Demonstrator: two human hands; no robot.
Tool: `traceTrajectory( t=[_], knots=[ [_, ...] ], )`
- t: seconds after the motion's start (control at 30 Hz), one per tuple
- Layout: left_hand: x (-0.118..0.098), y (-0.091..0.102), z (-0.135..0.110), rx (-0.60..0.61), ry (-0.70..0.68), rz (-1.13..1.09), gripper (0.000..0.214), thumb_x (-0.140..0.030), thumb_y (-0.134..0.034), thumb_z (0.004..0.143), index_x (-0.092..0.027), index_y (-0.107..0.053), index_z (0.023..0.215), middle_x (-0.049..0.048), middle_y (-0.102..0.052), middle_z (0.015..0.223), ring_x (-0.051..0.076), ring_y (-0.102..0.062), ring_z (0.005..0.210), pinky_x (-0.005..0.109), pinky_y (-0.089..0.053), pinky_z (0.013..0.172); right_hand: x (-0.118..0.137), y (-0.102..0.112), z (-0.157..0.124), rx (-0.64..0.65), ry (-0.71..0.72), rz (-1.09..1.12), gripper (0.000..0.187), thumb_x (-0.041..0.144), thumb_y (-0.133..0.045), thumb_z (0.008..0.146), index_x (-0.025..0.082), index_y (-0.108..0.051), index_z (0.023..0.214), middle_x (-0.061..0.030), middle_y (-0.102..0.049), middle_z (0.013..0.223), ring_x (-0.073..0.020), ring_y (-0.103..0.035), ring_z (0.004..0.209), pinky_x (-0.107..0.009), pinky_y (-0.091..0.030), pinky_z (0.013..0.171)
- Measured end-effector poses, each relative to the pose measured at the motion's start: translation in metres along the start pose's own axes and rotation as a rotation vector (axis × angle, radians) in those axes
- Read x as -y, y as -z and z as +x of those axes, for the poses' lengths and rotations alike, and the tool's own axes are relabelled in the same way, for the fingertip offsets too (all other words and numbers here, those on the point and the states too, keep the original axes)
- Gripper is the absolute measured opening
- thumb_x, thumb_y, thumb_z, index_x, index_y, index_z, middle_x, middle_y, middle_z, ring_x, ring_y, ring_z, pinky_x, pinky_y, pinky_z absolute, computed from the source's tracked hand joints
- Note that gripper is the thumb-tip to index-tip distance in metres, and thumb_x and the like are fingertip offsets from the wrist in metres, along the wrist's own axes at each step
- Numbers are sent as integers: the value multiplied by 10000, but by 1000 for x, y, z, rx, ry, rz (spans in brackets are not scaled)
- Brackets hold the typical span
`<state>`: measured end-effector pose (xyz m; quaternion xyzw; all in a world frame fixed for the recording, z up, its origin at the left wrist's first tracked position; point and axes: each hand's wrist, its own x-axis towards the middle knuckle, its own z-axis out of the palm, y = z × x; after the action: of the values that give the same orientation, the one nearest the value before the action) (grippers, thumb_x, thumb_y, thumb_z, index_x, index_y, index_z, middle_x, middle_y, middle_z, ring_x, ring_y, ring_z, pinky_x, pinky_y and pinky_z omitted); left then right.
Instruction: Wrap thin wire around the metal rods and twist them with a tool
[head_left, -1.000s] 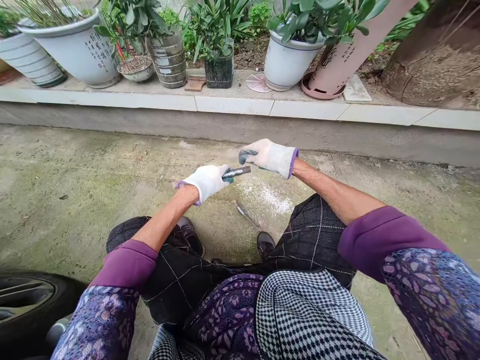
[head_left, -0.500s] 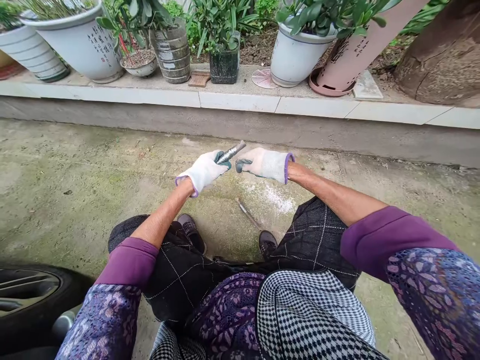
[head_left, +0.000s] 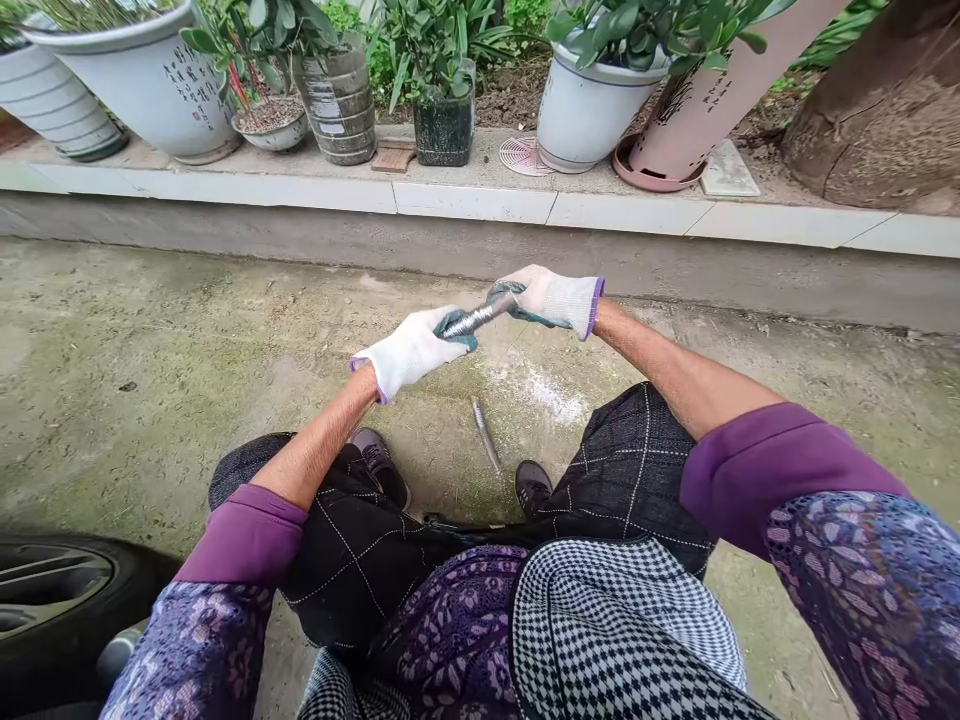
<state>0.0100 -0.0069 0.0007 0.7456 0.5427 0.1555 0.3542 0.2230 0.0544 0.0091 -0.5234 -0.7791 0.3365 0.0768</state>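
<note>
Both my hands wear white knit gloves with dark green palms and purple cuffs. My left hand (head_left: 427, 345) is closed around the left part of a short rod (head_left: 480, 316), which has a silvery, ridged middle and a duller grey-brown end. At that duller end, my right hand (head_left: 536, 297) has its fingers curled in, gripping it. The rod tilts up to the right, above the concrete. Between my feet lies a second, similar short rod (head_left: 486, 436). White powder or fine chips (head_left: 551, 392) are scattered on the ground to its right.
Ahead runs a low tiled ledge (head_left: 472, 203) with several potted plants, among them a white pot (head_left: 592, 115) and a pink planter (head_left: 697, 110). A tree trunk (head_left: 885, 110) stands far right. A vehicle wheel (head_left: 67, 590) is close at my lower left.
My right hand has moved slightly up and onto the rod's far end, which it was apart from before. The rod on the ground has swung to a steeper angle.
</note>
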Motion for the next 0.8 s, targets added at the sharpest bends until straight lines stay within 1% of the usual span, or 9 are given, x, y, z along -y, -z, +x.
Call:
traceTrajectory(
  t=[0.1, 0.2, 0.3, 0.37, 0.43, 0.53, 0.67, 0.73, 0.8],
  knots=[
    [5, 5, 6, -111, 101, -104, 275, -345, -627, 787, -174, -608, 1002, -41, -503, 645, 83, -408, 506, 217, -349, 480, 5, -9, 0, 61, 10, 0, 250, 187, -495, 834, 157, -732, 906, 24, -524, 614, -76, -391, 505, -255, -291, 521],
    [16, 7, 15, -157, 119, -26, 247, -339, -615, 789, -181, -606, 979, -39, -499, 642, 93, -417, 525, 226, -359, 507, 12, -19, -4, 102, 91, -29, 214, 204, -509, 838, 171, -720, 847, 26, -535, 631, -80, -418, 539, -245, -304, 533],
    [24, 6, 19, -122, 89, 202, 224, -359, -607, 804, -186, -625, 945, -10, -569, 693, 119, -472, 594, 253, -386, 591, 15, -22, -11, 72, 118, -48, 199, 226, -522, 843, 179, -715, 841, 32, -529, 624, -84, -412, 549, -246, -303, 543],
    [26, 4, 20, -61, 65, 342, 224, -368, -600, 805, -194, -641, 940, 11, -614, 740, 139, -509, 631, 271, -394, 630, 14, -19, -14, 8, 100, -61, 205, 229, -526, 841, 178, -723, 864, 33, -528, 621, -87, -395, 546, -256, -294, 546],
    [24, 1, 17, 13, 36, 386, 225, -361, -598, 795, -199, -654, 942, 20, -645, 778, 153, -541, 661, 276, -403, 649, 11, -12, -15, -63, 81, -79, 212, 207, -526, 831, 168, -729, 875, 28, -541, 634, -90, -396, 557, -264, -294, 560],
    [16, -5, 11, 102, 18, 265, 245, -350, -622, 765, -198, -669, 951, 11, -651, 759, 145, -547, 644, 264, -411, 612, 4, -3, -11, -89, 81, -113, 220, 167, -515, 811, 154, -732, 849, 14, -569, 661, -96, -419, 586, -267, -304, 588],
    [5, -4, 1, 163, 77, 74, 303, -349, -660, 739, -197, -678, 1001, -8, -595, 642, 109, -469, 502, 254, -372, 492, -2, -1, -3, 12, 98, -66, 241, 177, -491, 818, 153, -727, 858, 4, -593, 699, -94, -432, 585, -261, -315, 579],
    [2, 1, -1, 166, 98, -30, 316, -333, -669, 735, -197, -675, 1020, -11, -583, 645, 95, -451, 481, 246, -360, 464, -2, -4, -1, 46, 75, -30, 234, 179, -504, 809, 150, -726, 881, 10, -575, 678, -87, -407, 556, -259, -305, 558],
    [1, 6, -1, 123, 110, -109, 309, -325, -669, 742, -193, -665, 1022, -15, -565, 657, 84, -437, 479, 233, -350, 448, -1, -8, 0, 58, 36, 2, 245, 179, -514, 804, 147, -729, 915, 14, -563, 657, -83, -393, 533, -261, -298, 545]
  ],
)
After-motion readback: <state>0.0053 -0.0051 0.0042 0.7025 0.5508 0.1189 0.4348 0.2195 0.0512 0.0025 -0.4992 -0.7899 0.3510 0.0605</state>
